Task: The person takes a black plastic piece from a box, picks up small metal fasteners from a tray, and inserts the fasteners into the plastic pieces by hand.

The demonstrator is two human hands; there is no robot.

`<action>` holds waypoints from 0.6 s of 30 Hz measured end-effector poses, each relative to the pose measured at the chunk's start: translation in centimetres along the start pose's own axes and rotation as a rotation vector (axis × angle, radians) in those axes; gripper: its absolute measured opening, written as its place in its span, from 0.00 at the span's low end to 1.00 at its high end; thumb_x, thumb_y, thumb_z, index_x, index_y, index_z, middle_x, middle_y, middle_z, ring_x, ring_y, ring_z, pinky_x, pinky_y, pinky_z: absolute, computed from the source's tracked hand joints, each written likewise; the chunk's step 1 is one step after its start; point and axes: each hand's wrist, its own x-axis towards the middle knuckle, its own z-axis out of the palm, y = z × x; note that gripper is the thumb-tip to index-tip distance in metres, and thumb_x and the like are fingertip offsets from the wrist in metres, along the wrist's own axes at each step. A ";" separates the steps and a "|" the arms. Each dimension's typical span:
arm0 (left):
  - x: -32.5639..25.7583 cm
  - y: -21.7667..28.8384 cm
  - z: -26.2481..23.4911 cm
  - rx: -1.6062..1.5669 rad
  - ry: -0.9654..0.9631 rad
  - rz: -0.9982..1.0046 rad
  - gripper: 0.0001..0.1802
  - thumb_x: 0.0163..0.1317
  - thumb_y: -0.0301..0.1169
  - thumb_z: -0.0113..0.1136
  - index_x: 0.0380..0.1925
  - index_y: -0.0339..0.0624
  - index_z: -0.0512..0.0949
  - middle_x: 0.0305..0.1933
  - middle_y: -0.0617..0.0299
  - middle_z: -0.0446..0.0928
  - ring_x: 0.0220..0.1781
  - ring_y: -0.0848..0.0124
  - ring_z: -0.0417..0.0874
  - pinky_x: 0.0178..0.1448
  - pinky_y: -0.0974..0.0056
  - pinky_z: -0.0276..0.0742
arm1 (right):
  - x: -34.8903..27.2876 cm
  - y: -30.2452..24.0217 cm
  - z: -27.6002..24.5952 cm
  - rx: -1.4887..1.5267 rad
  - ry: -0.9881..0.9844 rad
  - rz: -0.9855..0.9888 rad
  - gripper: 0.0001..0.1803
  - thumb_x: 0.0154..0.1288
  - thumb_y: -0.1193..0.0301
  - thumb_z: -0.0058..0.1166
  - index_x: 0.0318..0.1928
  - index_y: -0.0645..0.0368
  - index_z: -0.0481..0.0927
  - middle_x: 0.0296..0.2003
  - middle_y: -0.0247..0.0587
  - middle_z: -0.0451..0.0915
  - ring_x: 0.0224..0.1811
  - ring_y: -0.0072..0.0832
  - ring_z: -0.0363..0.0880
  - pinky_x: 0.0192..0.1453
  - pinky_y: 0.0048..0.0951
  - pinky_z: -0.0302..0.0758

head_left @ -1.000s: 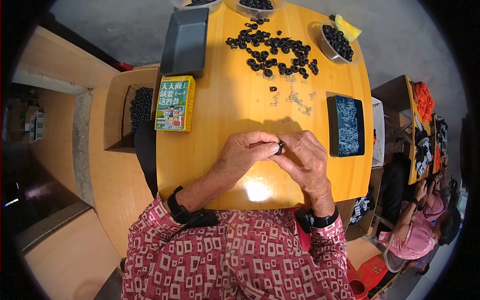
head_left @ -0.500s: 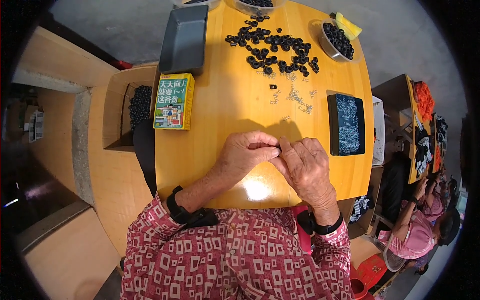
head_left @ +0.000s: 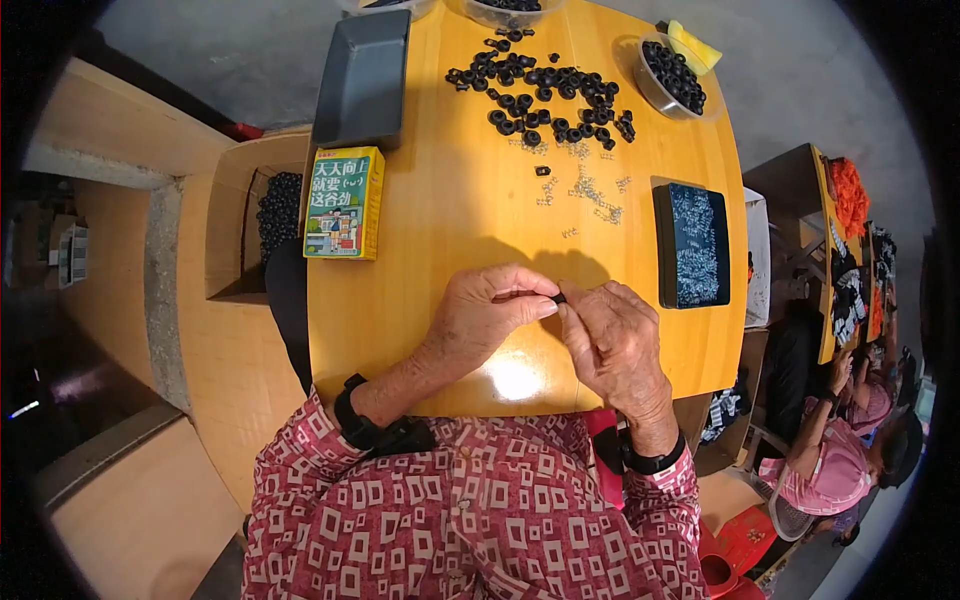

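My left hand (head_left: 485, 312) is closed in a pinch, thumb and forefinger on a small black plastic part (head_left: 558, 298) above the wooden table. My right hand (head_left: 615, 335) meets it from the other side, its fingers bent and its tips against the same part, most of which the fingers hide. Ahead of the hands, small metal springs (head_left: 583, 187) lie scattered, with one black piece (head_left: 542, 171) apart from the others. Farther off spreads a loose group of round black plastic parts (head_left: 565, 82). Right of my right hand, a black tray (head_left: 664, 250) holds many more springs.
At the far left of the table (head_left: 430, 200) stand a grey tray (head_left: 362, 75) and a green-yellow box (head_left: 343, 205). A clear bowl (head_left: 655, 92) of black parts with something yellow (head_left: 694, 48) sits far right. A carton (head_left: 228, 215) adjoins the left edge. People work at the right.
My right hand's fingers have shifted slightly, and the black part shows more between the fingertips. The left hand has hardly moved.
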 end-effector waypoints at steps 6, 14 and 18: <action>0.1 0.2 0.2 -0.043 -0.004 -0.011 0.08 0.60 0.22 0.63 0.40 0.35 0.81 0.39 0.63 0.83 0.43 0.77 0.81 0.51 0.72 0.77 | -0.8 0.3 1.6 -0.081 0.091 -0.018 0.15 0.53 0.75 0.64 0.42 0.68 0.80 0.24 0.44 0.78 0.27 0.36 0.78 0.34 0.34 0.75; 0.3 0.9 0.5 -0.123 0.017 -0.063 0.10 0.61 0.23 0.62 0.42 0.33 0.80 0.39 0.61 0.83 0.43 0.77 0.81 0.50 0.71 0.78 | -0.8 -0.2 2.1 -0.269 0.151 -0.055 0.17 0.51 0.72 0.65 0.40 0.68 0.79 0.22 0.42 0.75 0.24 0.33 0.75 0.31 0.33 0.73; 0.6 1.4 0.0 0.048 -0.051 -0.126 0.11 0.62 0.26 0.61 0.43 0.33 0.80 0.38 0.61 0.83 0.42 0.77 0.81 0.49 0.72 0.77 | -0.5 -0.6 2.0 -0.325 0.142 -0.038 0.16 0.50 0.72 0.64 0.40 0.67 0.79 0.23 0.42 0.75 0.25 0.34 0.75 0.31 0.33 0.72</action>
